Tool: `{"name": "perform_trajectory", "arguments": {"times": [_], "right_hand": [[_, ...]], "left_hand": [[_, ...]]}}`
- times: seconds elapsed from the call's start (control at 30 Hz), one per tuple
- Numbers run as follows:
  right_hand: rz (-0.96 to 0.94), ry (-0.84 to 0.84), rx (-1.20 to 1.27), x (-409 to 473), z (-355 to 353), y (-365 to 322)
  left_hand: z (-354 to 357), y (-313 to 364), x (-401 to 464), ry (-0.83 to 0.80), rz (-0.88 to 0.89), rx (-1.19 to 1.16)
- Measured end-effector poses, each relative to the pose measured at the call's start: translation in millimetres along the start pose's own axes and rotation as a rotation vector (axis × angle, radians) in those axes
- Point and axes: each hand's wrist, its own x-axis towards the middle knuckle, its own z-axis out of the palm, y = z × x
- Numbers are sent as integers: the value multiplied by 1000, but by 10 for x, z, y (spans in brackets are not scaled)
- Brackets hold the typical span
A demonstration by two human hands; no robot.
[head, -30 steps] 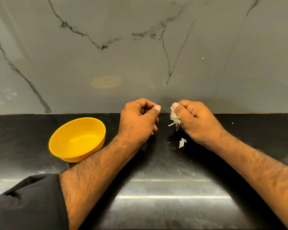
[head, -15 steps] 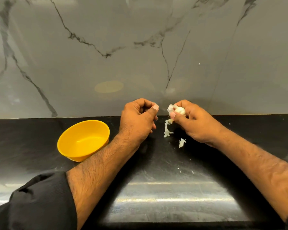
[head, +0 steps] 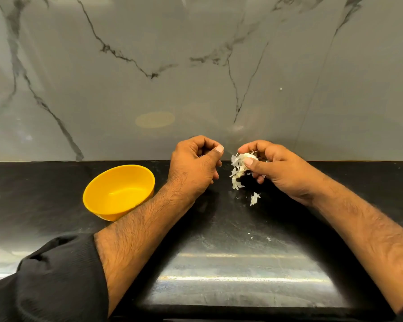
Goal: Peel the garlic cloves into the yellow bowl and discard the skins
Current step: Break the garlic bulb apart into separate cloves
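My right hand (head: 282, 169) grips a garlic piece (head: 247, 157) between thumb and fingertips just above the black counter. Loose white papery skin (head: 236, 176) hangs from it down toward the counter. A torn flake of skin (head: 254, 198) lies on the counter below that hand. My left hand (head: 193, 167) is a fist a short way left of the garlic, thumb pressed on the forefinger; nothing shows inside it. The yellow bowl (head: 91, 194) stands left of my left forearm, and I see no cloves in it.
The black counter (head: 230, 263) ends at a grey marble wall (head: 196, 77) right behind my hands. Tiny white skin crumbs (head: 268, 238) lie scattered nearer to me. My black sleeve (head: 44, 280) covers the lower left corner.
My right hand has turned the garlic and more skin has come loose, hanging in a longer shred. My left hand stayed curled in the same place.
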Motion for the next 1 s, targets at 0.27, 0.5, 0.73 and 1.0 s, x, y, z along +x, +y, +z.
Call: {"name": "perform_trajectory", "arguments": {"times": [0.27,0.5,0.73,1.0], "right_hand": [[-45,74,63,-7,68,-21],[-53,21,74,-80,22,8],[-13,132,-106,-14,100,-58],[-48,133,-240,-57,82,-114]], "left_hand": [[10,7,-12,-31,1,30],[15,-23,-11,-26,13,47],[5,-45,16,-31,26,26],[-40,-19,30,-37,2,13]]}}
